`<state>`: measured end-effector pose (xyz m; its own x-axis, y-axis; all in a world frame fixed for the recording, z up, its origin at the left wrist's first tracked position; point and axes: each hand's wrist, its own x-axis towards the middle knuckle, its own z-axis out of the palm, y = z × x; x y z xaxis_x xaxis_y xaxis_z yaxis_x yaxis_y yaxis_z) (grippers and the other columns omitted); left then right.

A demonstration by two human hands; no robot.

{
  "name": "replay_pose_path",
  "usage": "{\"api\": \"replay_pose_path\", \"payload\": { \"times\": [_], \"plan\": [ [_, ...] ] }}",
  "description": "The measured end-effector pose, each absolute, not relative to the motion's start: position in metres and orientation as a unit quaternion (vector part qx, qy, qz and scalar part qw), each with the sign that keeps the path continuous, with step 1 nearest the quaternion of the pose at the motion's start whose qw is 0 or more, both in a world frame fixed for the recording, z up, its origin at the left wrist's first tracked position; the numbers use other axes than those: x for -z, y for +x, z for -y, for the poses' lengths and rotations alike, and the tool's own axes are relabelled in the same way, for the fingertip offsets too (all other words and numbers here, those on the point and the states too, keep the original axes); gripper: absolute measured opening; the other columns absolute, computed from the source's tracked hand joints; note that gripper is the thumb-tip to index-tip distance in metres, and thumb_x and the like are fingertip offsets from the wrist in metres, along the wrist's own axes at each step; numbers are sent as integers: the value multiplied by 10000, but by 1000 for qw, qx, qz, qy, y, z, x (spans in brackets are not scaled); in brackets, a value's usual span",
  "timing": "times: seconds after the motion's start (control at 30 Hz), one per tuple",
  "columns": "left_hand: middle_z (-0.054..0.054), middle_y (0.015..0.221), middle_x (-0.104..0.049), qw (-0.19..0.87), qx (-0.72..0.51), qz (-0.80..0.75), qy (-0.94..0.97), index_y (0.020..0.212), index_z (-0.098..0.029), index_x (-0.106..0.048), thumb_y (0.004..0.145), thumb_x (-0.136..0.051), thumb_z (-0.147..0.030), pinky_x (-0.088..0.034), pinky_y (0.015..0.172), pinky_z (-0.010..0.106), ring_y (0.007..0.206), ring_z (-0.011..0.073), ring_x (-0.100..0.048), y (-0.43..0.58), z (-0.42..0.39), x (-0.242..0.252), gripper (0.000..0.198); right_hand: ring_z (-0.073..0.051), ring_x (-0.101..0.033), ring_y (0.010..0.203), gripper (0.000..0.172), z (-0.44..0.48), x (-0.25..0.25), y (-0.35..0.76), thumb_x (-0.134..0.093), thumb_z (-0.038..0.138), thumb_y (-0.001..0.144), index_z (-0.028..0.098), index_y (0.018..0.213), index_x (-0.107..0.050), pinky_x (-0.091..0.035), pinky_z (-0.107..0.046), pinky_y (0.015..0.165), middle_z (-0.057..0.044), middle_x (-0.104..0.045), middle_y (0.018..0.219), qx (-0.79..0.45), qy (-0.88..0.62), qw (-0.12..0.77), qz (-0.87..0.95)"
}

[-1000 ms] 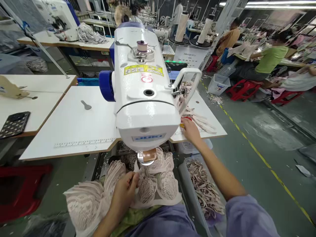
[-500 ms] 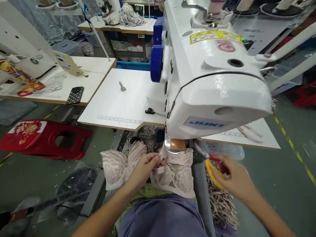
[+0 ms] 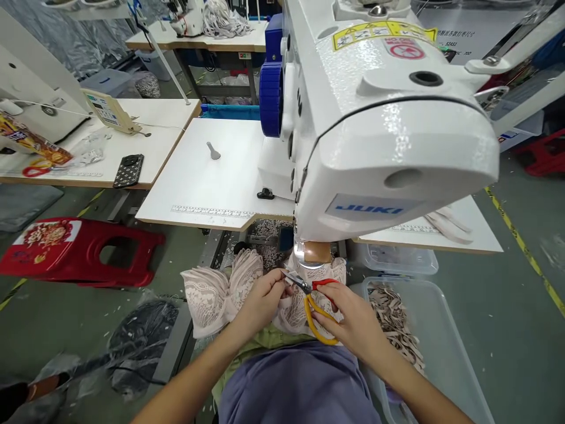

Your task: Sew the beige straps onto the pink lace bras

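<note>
My left hand (image 3: pixel 266 294) pinches a pale pink strap end of a lace bra (image 3: pixel 293 312), just below the sewing machine's (image 3: pixel 397 171) needle area. In my right hand (image 3: pixel 353 315) are scissors (image 3: pixel 318 318) with one red and one yellow handle. Their blades point left and meet the strap at my left fingertips; whether they are closed on it I cannot tell. More pale pink lace bra cups (image 3: pixel 212 294) lie bunched left of my left hand. My wrists and the scissors cover part of the bra.
At right stands a clear plastic bin (image 3: pixel 445 335) with beige strap pieces (image 3: pixel 395 324). The white machine table (image 3: pixel 207 182) carries a printed ruler and a small grey tool (image 3: pixel 213 151). A red stool (image 3: pixel 83 250) and another table with a phone (image 3: pixel 128 171) are at left.
My right hand has brought the scissors left from beside the bin, and their blades now reach the strap. My left hand keeps its pinch. The view has shifted slightly.
</note>
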<state>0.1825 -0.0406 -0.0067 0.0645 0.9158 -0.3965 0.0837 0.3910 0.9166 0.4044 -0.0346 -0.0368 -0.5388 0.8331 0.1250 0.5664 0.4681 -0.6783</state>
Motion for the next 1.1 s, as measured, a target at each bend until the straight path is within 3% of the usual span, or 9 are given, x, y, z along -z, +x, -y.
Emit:
{"api": "replay_pose_path", "payload": {
  "times": [0.1,0.2,0.47,0.73,0.87,0.97,1.1],
  "plan": [
    [-37,639,-477,584,-356,-580,443,704,-217,-490,882,-454,-445,-393,577,251,588,125,-447,179,39,8,292,-193,-680,748,276,42,39,412,-603,252,857,260,1132,-623,-580,-307,642,-62,-711,997,-344,-464,240,780],
    [-39,646,-469,565,-360,-580,463,708,-215,-491,911,-445,-495,-388,591,252,594,123,-440,176,37,8,350,-159,-601,610,347,47,30,412,-606,196,758,247,1100,-594,-526,-273,523,-53,-670,934,-341,-469,277,766],
    [-12,683,-551,592,-327,-582,452,779,-202,-584,904,-488,-491,-352,505,241,553,121,-444,172,35,1,329,-183,-632,704,376,41,24,388,-627,211,734,232,1109,-602,-538,-286,568,-85,-679,1003,-348,-452,259,780],
    [-13,661,-549,548,-318,-601,487,687,-204,-553,898,-468,-431,-379,573,251,594,135,-474,165,32,-1,322,-242,-699,1006,310,37,42,391,-648,284,816,256,1124,-665,-583,-349,809,-78,-719,1135,-428,-469,239,735],
    [-16,654,-560,536,-338,-615,469,690,-203,-553,901,-476,-433,-390,578,246,589,132,-492,165,32,2,322,-207,-708,871,321,43,53,405,-637,310,856,286,1175,-663,-580,-298,661,-60,-715,1124,-446,-503,203,712],
    [7,700,-623,517,-340,-624,478,745,-197,-613,898,-480,-408,-407,577,242,629,147,-550,162,31,1,293,-182,-665,698,327,46,63,427,-650,302,845,297,1171,-665,-553,-297,590,-43,-718,998,-415,-526,189,718],
    [36,740,-691,368,-313,-655,582,866,-209,-689,878,-474,-333,-446,611,268,690,189,-616,153,31,3,249,-208,-646,658,297,25,61,463,-670,374,829,301,1117,-687,-518,-319,557,-31,-714,849,-338,-546,173,746]
  ]
}}
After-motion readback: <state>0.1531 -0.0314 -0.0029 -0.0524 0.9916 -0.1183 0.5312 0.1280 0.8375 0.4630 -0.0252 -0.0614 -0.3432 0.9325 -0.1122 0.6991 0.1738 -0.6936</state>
